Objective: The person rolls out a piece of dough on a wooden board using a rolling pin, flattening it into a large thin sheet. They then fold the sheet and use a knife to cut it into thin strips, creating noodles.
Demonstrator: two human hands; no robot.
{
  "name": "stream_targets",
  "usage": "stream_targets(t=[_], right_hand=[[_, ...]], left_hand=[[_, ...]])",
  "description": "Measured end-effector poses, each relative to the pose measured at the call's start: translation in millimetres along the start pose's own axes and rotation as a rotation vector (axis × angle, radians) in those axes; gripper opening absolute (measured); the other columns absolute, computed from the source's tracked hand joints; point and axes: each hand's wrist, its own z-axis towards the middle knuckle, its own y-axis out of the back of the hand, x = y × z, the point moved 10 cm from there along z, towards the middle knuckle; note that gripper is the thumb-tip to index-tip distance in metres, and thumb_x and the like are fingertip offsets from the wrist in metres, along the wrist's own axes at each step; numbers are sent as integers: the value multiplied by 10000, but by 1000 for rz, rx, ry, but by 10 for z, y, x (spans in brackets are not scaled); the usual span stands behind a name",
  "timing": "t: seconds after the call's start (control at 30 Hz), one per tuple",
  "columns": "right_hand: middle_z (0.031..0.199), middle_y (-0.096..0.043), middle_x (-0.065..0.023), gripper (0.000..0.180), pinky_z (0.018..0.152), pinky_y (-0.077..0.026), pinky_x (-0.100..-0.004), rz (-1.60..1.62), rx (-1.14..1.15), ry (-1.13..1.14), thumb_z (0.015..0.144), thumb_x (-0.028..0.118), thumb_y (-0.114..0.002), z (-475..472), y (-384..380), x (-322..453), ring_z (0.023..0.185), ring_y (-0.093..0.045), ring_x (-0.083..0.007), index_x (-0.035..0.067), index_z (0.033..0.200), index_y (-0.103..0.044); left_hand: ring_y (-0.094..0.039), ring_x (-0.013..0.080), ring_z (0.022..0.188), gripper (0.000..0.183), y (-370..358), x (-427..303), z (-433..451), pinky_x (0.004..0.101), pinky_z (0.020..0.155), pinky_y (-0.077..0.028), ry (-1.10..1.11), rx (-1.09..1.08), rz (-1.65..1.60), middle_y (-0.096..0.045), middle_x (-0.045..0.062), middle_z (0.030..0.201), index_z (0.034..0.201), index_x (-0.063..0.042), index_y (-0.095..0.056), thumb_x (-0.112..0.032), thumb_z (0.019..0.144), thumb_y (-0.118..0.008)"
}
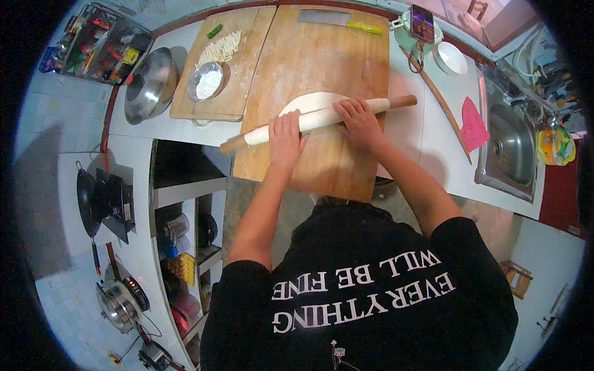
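Observation:
A wooden rolling pin [403,101] lies slantwise across the large wooden board [315,55], its bare ends sticking out past a wrap of pale dough. Beyond the pin, a flat rounded flap of the same dough sheet [318,100] rests on the board. My left hand [285,137] grips the wrapped pin left of its middle, fingers laid over the dough. Towards the right end, my right hand [359,121] holds it the same way, with the fingers bent over the top. The palms hide part of the dough.
On a smaller board [253,32] at left are cut noodles [220,48], a green chili pepper [215,31] and a bowl of flour [209,83]. A cleaver [325,17] lies at the far edge. Right are a thin stick [441,99], pink cloth [473,125] and sink [508,139].

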Motion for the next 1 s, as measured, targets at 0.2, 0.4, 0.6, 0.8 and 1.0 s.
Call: stream_targets(t=[0.2, 0.4, 0.6, 0.8, 1.0], right_hand=[[1121, -612, -100, 446, 870, -469, -438, -27, 127, 51, 806, 216, -625, -110, -156, -16, 1035, -583, -299, 58, 1216, -550], [1150, -612, -103, 495, 985, -415, -494, 67, -11, 39, 808, 245, -620, -983, 362, 565, 1054, -589, -296, 62, 1261, -542], [1228, -573, -158, 523, 1036, -363, -496, -8, 299, -272, 888, 434, -570, -193, -183, -84, 1151, -522, -324, 55, 1248, -546], [1244, -574, -167, 528, 1074, -314, -481, 70, 152, -198, 868, 352, -611, -28, 2, 4, 1185, -511, -322, 31, 1279, -527], [1273, -567, -148, 556, 1061, -348, -484, 91, 20, 31, 854, 379, -616, -1029, 173, 534, 1208, -511, -319, 59, 1302, -534]], left_hand=[[-554, 348, 1107, 699, -395, 167, -131, 471, 962, -413, -16, 197, -54, -602, 150, 1183, 1368, -91, -470, -208, 740, -755], [-529, 354, 1153, 617, 215, -475, -994, 490, 973, -405, -43, -69, -173, -573, 166, 1258, 1358, -32, -478, -272, 822, -665], [-510, 382, 1208, 603, -191, 72, -132, 475, 1030, -379, 321, 194, -94, -527, 212, 1335, 1324, 20, -484, -405, 905, -575], [-499, 378, 1230, 562, -297, 136, 12, 469, 1025, -389, 256, 228, -71, -492, 206, 1395, 1319, 2, -505, -392, 921, -554], [-475, 331, 1282, 674, 114, -579, -925, 482, 1091, -326, -31, 98, -180, -477, 168, 1425, 1429, -62, -415, -327, 850, -638]])
